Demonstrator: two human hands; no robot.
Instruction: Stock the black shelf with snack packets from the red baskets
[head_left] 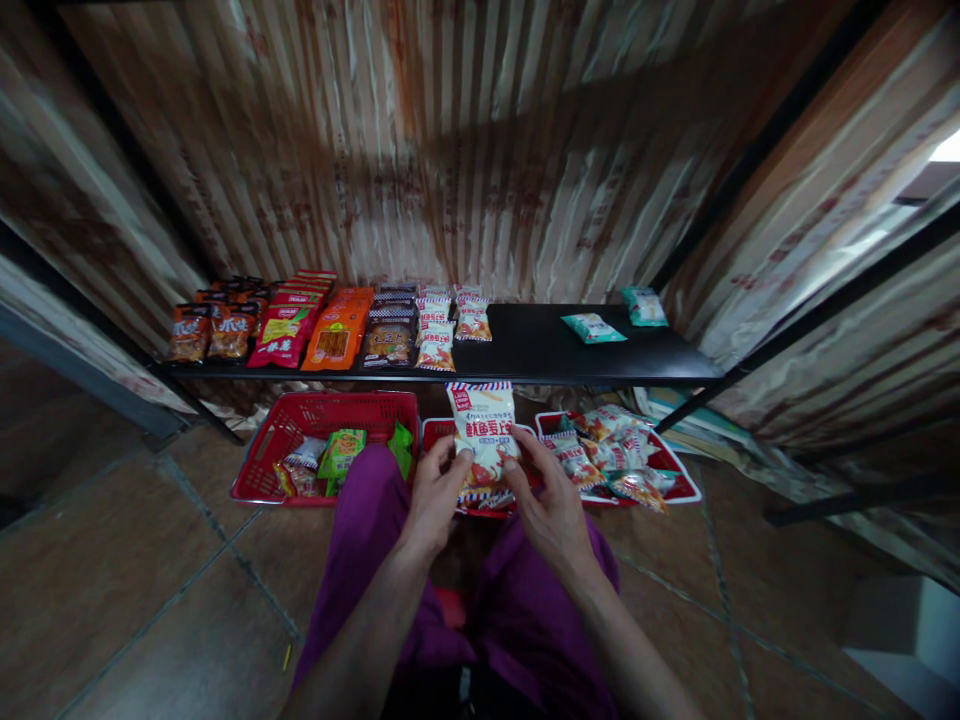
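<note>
From where I stand, I take the snack packet (482, 420) in the person's grip as the middle of the clock, with twelve toward the back of the shelf (525, 350). It is held up, printed face showing, just in front of the shelf's near edge and over the middle basket (436, 432). The left hand (436, 492) has its edge at eight o'clock, thumb on the face; the right hand (550, 497) holds it at four, fingers bent against the side.

White packets (435, 350) that look like the same kind stand in rows at eleven to twelve. Around ten come dark brown packets (390, 335), orange packets (337, 335) and red packets (289, 325), with black-and-orange packets (191, 335) furthest out. Two teal packets (594, 328) lie apart from each other at two.

Down at nine, a red basket (300, 410) holds a few bags, some green; at three, a white-rimmed basket (684, 478) is heaped with more packets. Purple trousers (367, 560) fill six o'clock.
</note>
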